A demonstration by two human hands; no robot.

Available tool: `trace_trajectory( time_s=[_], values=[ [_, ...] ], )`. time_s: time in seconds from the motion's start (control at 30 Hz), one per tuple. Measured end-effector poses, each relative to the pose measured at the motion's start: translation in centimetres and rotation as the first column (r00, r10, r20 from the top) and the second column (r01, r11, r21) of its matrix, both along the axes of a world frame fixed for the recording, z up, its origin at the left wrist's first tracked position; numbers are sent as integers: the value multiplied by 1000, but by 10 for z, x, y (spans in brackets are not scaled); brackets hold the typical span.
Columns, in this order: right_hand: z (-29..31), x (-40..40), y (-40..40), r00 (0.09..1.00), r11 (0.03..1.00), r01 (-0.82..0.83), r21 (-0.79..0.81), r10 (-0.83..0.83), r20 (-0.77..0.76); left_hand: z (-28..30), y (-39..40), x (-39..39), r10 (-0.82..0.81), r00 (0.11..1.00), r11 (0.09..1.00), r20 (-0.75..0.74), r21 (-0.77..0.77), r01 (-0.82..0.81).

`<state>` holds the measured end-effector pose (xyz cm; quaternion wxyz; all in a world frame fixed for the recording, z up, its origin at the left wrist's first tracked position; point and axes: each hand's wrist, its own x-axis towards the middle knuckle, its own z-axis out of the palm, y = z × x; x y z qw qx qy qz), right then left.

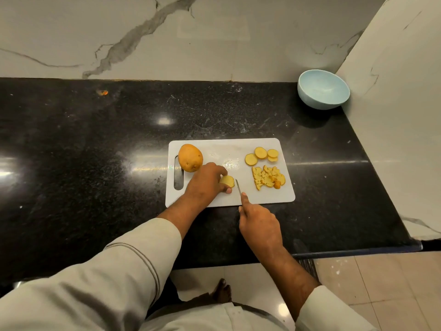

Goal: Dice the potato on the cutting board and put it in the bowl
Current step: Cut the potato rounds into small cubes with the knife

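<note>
Head view: a potato piece (227,180) is pinched on the cutting board (224,149) by the left hand (207,181), fingers curled tight just beside the knife (238,186) gripped in the right hand (259,223). Fingertips could easily get nicked if the piece gets rolled. Bowl (323,89) is parked well apart, so dice could get dropped on the way.

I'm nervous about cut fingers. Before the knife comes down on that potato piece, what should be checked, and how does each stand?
1. Left hand holds the potato piece steady: ok.
2. Left fingers away from the blade's path: cannot tell; they lie close.
3. Right hand grips the knife: ok.
4. Cutting board flat on the counter: ok.
5. Bowl empty and waiting: ok.
</note>
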<state>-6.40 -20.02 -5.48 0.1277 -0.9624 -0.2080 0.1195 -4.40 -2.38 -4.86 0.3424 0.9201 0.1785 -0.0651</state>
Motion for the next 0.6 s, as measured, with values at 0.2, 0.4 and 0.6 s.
trace_trajectory(
  time_s=[0.2, 0.4, 0.6],
  values=[
    [3, 14, 14, 997, 996, -69, -53, 70, 16, 0, -7, 0, 58, 998, 998, -29, -14, -58],
    [2, 19, 25, 996, 992, -86, -89, 87, 5, 1, -10, 2, 79, 996, 997, -49, 27, -78],
    [0, 19, 27, 994, 985, -109, -137, 109, -4, 6, -18, 1, 17, 1000, 990, -7, 142, -16]
  ],
)
